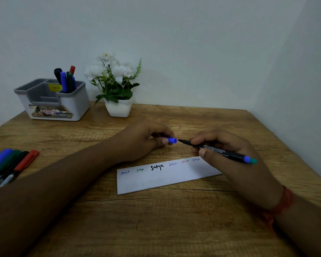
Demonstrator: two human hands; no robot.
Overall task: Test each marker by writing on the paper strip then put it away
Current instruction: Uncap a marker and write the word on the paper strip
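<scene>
My right hand (222, 145) grips a thin black marker (228, 153) with a blue end, its bare tip pointing left. My left hand (146, 140) pinches the blue cap (171, 140), whose open end faces the tip and sits a small gap from it. Both hover just behind the white paper strip (165, 179), which lies on the wooden table (156, 219) and carries several small written words in blue, green, black and red. Several capped markers (11, 164) lie at the table's left edge. A grey-and-white organizer (70, 106) at the back left holds several more markers (66, 78) upright.
A white pot of white flowers (119, 106) stands beside the organizer at the back. Walls close the table off at the back and on the right. A red thread band (283, 203) circles my right wrist.
</scene>
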